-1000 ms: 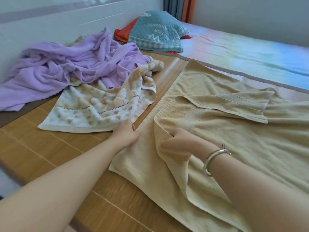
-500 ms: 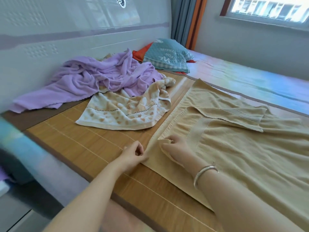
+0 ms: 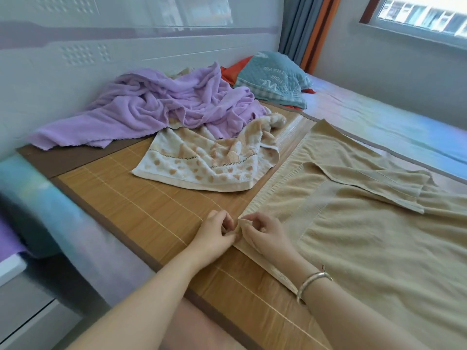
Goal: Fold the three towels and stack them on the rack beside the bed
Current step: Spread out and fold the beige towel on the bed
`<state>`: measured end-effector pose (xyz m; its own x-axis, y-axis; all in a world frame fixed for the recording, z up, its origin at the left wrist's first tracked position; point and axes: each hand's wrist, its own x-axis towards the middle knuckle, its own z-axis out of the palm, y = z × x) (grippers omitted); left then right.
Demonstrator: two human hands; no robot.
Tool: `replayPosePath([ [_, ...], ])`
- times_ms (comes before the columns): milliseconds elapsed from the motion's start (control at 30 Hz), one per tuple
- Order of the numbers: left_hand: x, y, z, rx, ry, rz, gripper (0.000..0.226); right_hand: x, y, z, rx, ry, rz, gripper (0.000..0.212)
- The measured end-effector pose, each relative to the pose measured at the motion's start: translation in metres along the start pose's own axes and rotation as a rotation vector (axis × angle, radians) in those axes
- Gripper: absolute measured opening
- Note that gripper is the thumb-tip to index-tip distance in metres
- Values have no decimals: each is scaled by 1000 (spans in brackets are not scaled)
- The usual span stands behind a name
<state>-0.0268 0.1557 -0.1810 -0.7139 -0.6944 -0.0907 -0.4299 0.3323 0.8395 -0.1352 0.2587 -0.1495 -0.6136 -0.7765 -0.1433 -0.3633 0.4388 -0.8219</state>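
Observation:
A large beige towel lies spread on the bamboo mat, its far part folded over on itself. My left hand and my right hand meet at the towel's near left edge, both pinching the same corner of it. A silver bangle sits on my right wrist. A spotted cream towel lies crumpled beyond my hands. Behind it, a purple towel is heaped against the headboard, partly over the spotted one.
A teal pillow on an orange cloth lies at the head of the bed. The white headboard runs along the left. The mat's near edge drops off to a white surface at the lower left. The blue sheet stretches right.
My view has lifted and pulled back. Both hands slid down the beige towel's left edge and came together at its corner; the flap my right hand held now lies flat.

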Motion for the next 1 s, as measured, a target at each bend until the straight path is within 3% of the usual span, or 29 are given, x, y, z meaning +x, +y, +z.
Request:
replayPosePath([
  [167, 6, 7, -4, 153, 135, -157, 10, -11, 8, -7, -57, 4, -134, 20],
  [233, 10, 7, -5, 148, 99, -221, 5, -15, 14, -11, -165, 23, -137, 22],
  [333, 14, 13, -7, 45, -4, -286, 39, -20, 19, -18, -274, -58, -132, 38],
  [400, 12, 19, -5, 120, -40, -305, 50, -23, 16, -21, -274, -148, -115, 50],
  [533, 8, 23, -1, 303, -18, -236, 22, -34, 13, -35, -266, -222, -115, 60],
  [800, 2, 27, -3, 507, 171, -191, 32, -74, 54, -87, -619, -169, -46, 66],
  [900, -7, 48, 13, 641, 266, 24, 43, -99, 68, -106, -704, -132, -33, 72],
  [1000, -22, 81, 43, 565, 9, 228, 26, -131, 85, -129, -754, -117, -23, 78],
])
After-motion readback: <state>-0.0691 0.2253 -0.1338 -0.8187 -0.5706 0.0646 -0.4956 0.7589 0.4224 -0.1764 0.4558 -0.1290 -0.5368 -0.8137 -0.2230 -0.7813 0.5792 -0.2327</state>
